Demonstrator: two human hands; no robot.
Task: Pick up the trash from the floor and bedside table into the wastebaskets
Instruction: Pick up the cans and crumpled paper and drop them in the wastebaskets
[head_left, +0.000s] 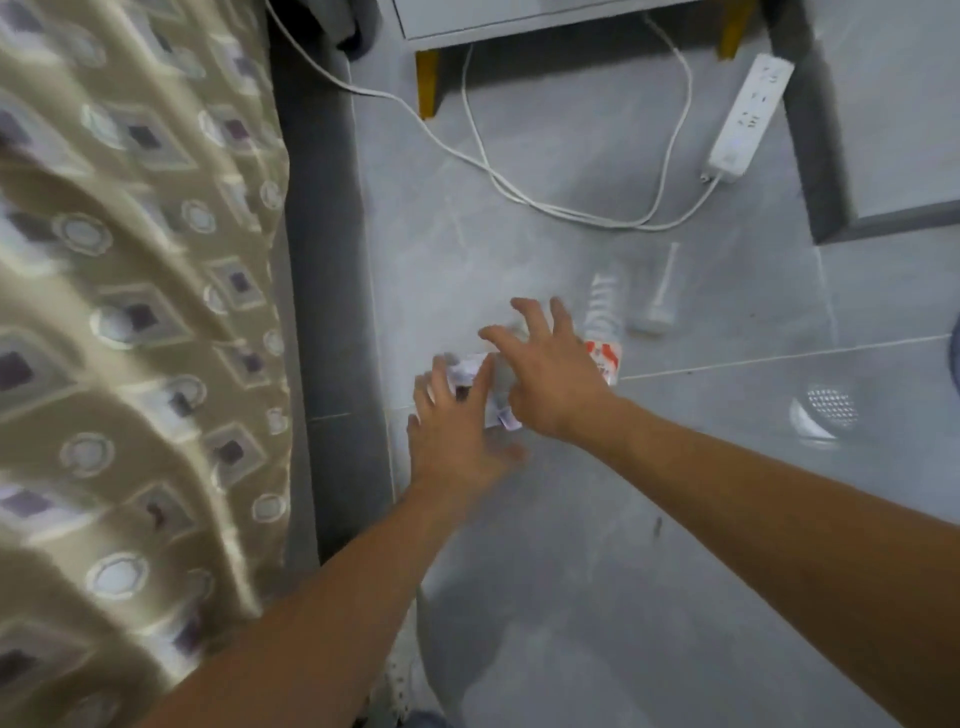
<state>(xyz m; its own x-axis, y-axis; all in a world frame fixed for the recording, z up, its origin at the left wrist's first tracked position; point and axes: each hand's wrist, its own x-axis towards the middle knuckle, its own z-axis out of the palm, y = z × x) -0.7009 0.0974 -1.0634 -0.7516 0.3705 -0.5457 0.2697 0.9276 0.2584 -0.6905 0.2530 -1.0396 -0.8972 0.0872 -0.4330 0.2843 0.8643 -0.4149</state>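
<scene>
Hands over grey floor tiles, left hand (457, 431) fingers spread atop crumpled paper (475, 371), right hand (550, 374) splayed above clear plastic bottle (602, 332), neither gripping, bedspread (130, 312) alongside.

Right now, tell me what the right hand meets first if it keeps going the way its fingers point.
Probably the clear plastic bottle lying on the floor: the right hand, open with fingers spread, points up-frame at it. Blur hides whether they already touch.
</scene>
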